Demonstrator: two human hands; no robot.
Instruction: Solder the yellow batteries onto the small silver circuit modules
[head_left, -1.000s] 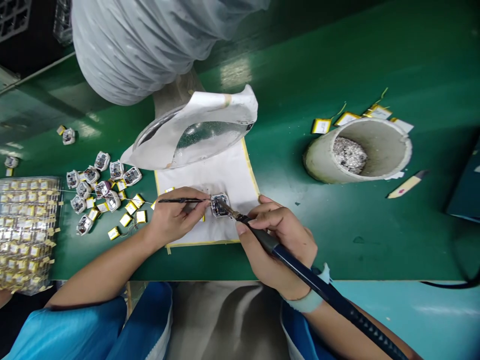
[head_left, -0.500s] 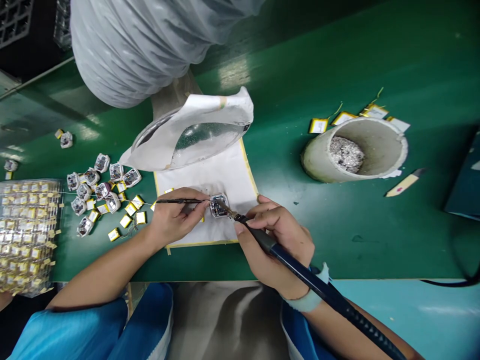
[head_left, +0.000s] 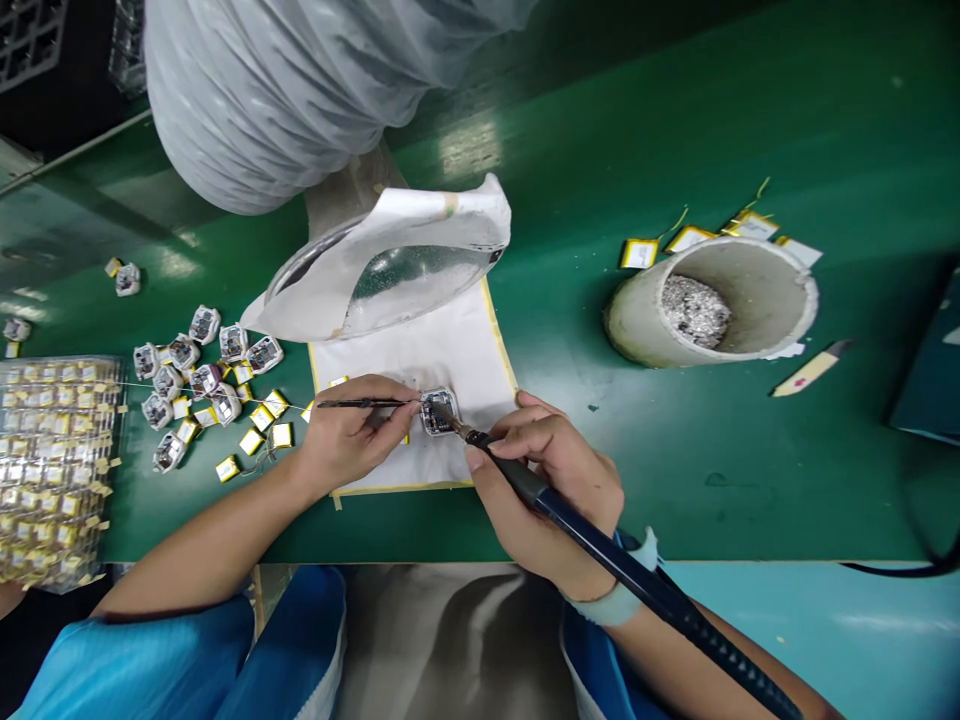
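Note:
My right hand [head_left: 551, 490] grips a soldering iron [head_left: 592, 535] like a pen, its tip down on a small square circuit board in a white housing [head_left: 438, 411]. My left hand [head_left: 356, 430] is closed on thin black tweezers [head_left: 360, 403], whose points reach the left edge of that housing. A fine pale wire [head_left: 291, 402] runs from the left towards my left hand; whether the fingers hold it too I cannot tell. The housing lies on a white sheet [head_left: 397, 365] edged with yellow tape. Beside my left hand, a yellow-edged battery [head_left: 282, 435] lies among several others.
A magnifier lens partly covered in white [head_left: 420, 285] stands over the sheet, under a grey flexible duct [head_left: 300, 90]. Housings [head_left: 225, 404] and a tray of batteries [head_left: 60, 470] lie left. Right are a pot of metallic scraps [head_left: 630, 325] and a knife [head_left: 806, 370].
My right hand and the soldering iron have shifted very slightly to the left. The left hand, tweezers and housing look almost the same.

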